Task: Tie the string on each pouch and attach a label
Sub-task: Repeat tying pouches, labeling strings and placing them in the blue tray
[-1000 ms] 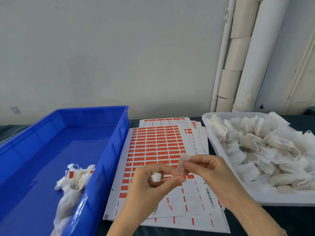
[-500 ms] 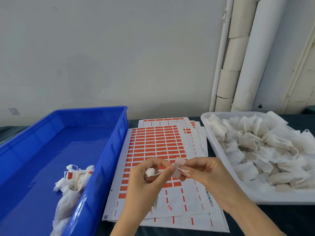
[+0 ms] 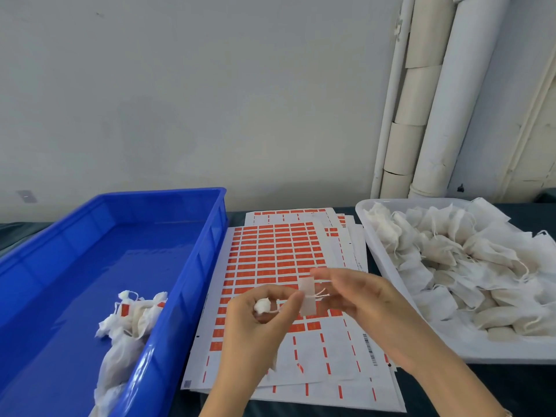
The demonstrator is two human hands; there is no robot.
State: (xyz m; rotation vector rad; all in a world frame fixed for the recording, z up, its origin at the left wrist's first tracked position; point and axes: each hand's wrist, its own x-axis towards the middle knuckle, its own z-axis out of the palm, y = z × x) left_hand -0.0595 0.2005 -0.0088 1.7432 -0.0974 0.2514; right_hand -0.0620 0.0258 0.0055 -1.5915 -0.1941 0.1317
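Observation:
My left hand (image 3: 258, 320) grips the gathered neck of a small white pouch (image 3: 262, 306) and pinches its string between thumb and forefinger. The pouch body hangs mostly hidden behind that hand. A pale label strip (image 3: 307, 296) stands upright on the string just past my left fingertips, blank side towards me. The string's loose ends (image 3: 321, 293) stick out to the right. My right hand (image 3: 358, 293) is blurred, with fingers spread and fairly straight around the label and string ends. All this is held above the sheets of orange labels (image 3: 270, 251).
A blue bin (image 3: 192, 266) on the left holds a few labelled pouches (image 3: 132, 314) near its front right wall. On the right, a white tray (image 3: 379, 254) is piled with several white pouches (image 3: 469, 260). Pipes run up the back wall on the right.
The right hand brought the label from its pinch onto the string, and its fingers have since spread. The left hand has kept its hold on the pouch neck and string.

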